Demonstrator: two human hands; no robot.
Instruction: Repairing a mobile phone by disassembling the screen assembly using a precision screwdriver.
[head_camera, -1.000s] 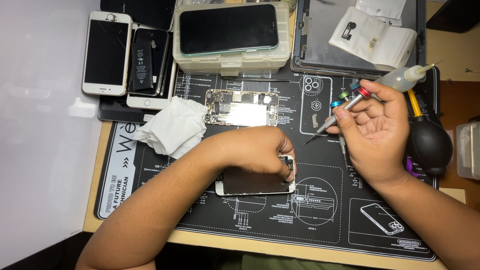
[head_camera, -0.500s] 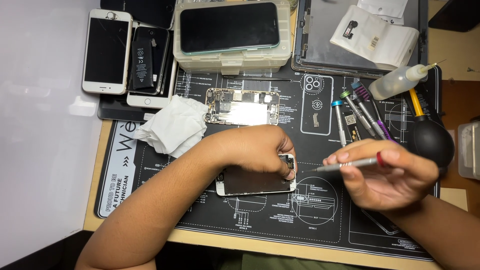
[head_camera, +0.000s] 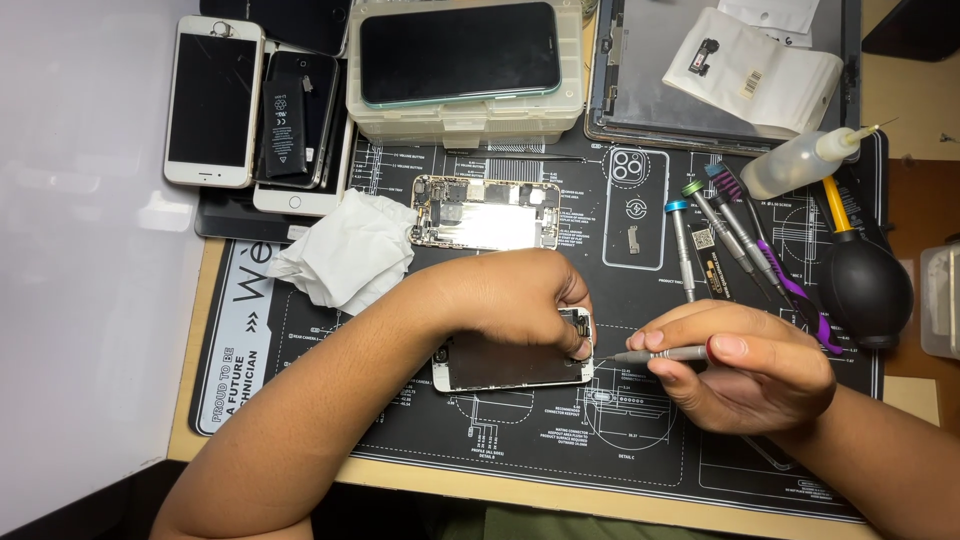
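My left hand (head_camera: 510, 295) presses down on a white phone screen panel (head_camera: 500, 362) lying face down on the black repair mat (head_camera: 640, 440). Its fingers rest at the panel's right end. My right hand (head_camera: 745, 368) grips a slim silver screwdriver (head_camera: 655, 354), held level. The screwdriver's tip points left and meets the panel's right end, beside my left fingertips. An opened phone body (head_camera: 487, 212) with bare parts lies on the mat just beyond my left hand.
Several screwdrivers (head_camera: 725, 235) and a purple tool lie right of centre. A black air blower (head_camera: 865, 282) and a dropper bottle (head_camera: 800, 163) sit at the far right. A crumpled white tissue (head_camera: 345, 252), several phones (head_camera: 212, 100), a plastic parts box (head_camera: 465, 118) with a phone on it, and a tablet frame (head_camera: 640, 70) line the back.
My right hand has come down from the row of tools at the upper right, carrying the screwdriver, and brought its tip to the panel's right end. My left hand has stayed on the panel.
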